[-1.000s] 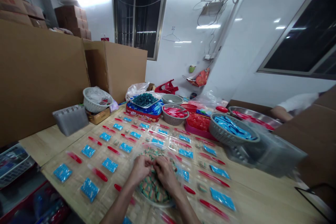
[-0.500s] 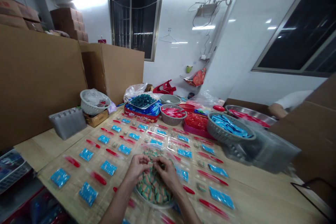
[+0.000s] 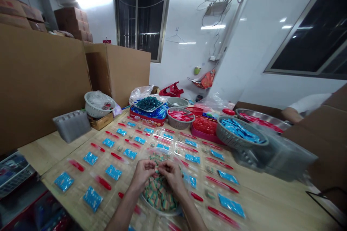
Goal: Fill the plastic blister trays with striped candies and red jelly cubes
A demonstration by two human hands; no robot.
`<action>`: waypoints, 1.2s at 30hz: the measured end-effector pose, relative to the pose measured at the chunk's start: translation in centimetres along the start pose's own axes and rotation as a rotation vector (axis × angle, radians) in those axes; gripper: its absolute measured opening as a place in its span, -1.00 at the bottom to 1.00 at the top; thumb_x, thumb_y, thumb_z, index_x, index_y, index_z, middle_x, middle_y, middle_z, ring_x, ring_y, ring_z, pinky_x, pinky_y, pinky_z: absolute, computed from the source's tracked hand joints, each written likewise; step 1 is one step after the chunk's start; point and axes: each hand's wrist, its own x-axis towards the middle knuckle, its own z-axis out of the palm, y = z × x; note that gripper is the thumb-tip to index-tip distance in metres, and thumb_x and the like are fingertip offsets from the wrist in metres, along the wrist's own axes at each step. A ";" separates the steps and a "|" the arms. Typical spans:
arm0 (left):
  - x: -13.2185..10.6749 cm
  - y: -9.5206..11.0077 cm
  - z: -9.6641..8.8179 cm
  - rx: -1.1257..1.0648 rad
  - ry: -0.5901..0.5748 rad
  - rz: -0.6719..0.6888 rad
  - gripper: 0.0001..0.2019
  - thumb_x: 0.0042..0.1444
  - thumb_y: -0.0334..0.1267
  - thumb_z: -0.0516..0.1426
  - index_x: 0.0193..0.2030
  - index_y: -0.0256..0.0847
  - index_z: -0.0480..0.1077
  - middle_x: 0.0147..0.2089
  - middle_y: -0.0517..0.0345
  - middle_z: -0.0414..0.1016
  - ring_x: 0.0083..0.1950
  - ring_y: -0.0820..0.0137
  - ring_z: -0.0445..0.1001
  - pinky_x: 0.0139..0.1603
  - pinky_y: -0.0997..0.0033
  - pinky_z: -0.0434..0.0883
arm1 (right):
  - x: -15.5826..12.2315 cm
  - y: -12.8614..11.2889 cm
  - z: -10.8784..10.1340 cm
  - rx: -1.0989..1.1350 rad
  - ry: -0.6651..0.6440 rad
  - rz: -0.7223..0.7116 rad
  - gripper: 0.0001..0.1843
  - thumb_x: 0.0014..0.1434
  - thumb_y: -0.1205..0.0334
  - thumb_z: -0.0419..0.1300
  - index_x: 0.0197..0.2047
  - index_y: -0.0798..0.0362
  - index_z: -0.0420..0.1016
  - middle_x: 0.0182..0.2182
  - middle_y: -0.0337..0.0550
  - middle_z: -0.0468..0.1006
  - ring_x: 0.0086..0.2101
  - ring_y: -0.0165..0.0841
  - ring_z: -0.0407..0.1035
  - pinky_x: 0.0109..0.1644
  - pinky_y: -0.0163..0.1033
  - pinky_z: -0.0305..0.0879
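My left hand and my right hand meet over a round clear tub. Between their fingertips is a small pale striped block, partly covered by the fingers. Both hands are closed in a pinch. Many small blocks with green, pinkish and yellowish stripes fill the tub below. Around it lie clear plastic trays in rows, many with a blue printed packet and a red pen-like tool. Some trays also hold a striped block.
Behind the trays stand a grey basket of blue packets, a basket of red-and-white pieces and a red tin. Stacked clear trays are at right, with another person's arm beyond. Cardboard walls the left.
The view has shifted slightly, so the table sits a little further right. My fingertips have drawn closer together, and the pale block between them shows more clearly.
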 end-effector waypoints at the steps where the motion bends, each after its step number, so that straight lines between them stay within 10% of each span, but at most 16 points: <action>1: -0.1 0.1 0.0 -0.001 -0.002 -0.004 -0.82 -0.37 -0.38 0.26 -0.50 -0.33 0.45 -0.58 0.20 0.47 -0.58 0.45 0.41 -0.53 0.49 0.35 | 0.1 0.1 0.1 -0.026 0.003 -0.001 -0.87 -0.14 0.21 0.28 -0.51 0.10 0.51 -0.57 -0.21 0.51 -0.48 -0.33 0.37 -0.39 -0.29 0.26; 14: 0.9 -1.2 -0.5 0.066 0.194 0.168 -0.81 -0.27 -0.29 0.28 -0.45 -0.32 0.46 -0.53 0.15 0.50 -0.54 0.43 0.44 -0.56 0.53 0.34 | -1.8 -1.2 0.5 -0.776 -0.102 -0.213 -0.80 -0.07 0.48 0.05 -0.46 0.06 0.46 -0.34 -0.11 0.51 -0.23 -0.24 0.32 -0.11 -0.19 0.13; 23: 1.2 -2.2 -0.8 0.267 0.154 0.202 -0.82 -0.25 -0.34 0.25 -0.40 -0.30 0.53 -0.40 0.01 0.58 -0.38 0.28 0.52 -0.42 0.41 0.43 | -0.2 -1.9 -1.0 -0.201 -0.176 -0.026 -0.91 -0.07 0.28 0.16 -0.51 0.08 0.47 -0.55 -0.26 0.47 -0.44 -0.34 0.33 -0.33 -0.31 0.19; 36: 0.4 -1.1 -0.3 -0.013 0.025 0.079 -0.82 -0.32 -0.35 0.26 -0.47 -0.30 0.45 -0.54 0.19 0.47 -0.54 0.43 0.41 -0.49 0.46 0.37 | -0.2 -1.3 -0.2 -0.247 -0.007 -0.097 -0.84 -0.04 0.21 0.20 -0.36 0.07 0.53 -0.42 -0.13 0.55 -0.35 -0.24 0.40 -0.25 -0.23 0.28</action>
